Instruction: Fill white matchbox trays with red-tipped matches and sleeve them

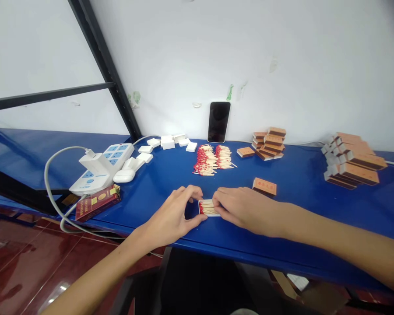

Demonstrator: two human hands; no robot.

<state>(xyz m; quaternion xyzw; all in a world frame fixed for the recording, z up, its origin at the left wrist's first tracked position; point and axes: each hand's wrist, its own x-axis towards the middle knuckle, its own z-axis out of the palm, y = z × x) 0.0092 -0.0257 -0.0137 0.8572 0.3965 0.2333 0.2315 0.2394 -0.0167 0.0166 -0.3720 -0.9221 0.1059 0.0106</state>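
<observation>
A small white matchbox tray (213, 214) filled with red-tipped matches (206, 206) lies near the front of the blue table. My left hand (175, 214) curves around its left end, thumb at the near edge and a fingertip by the far edge. Over the tray's right end, my right hand (246, 208) has its fingers pinched together on the matches, hiding that end. Behind the tray lie two heaps of loose matches, a left heap (205, 161) and a right heap (223, 156). An orange matchbox (264, 187) sits just beyond my right wrist.
White trays (167, 142) are scattered at the back left, near a power strip (101, 168) and a dark red box (98, 202). A phone (218, 122) leans on the wall. Matchboxes are stacked in a middle pile (271, 144) and a right pile (354, 162).
</observation>
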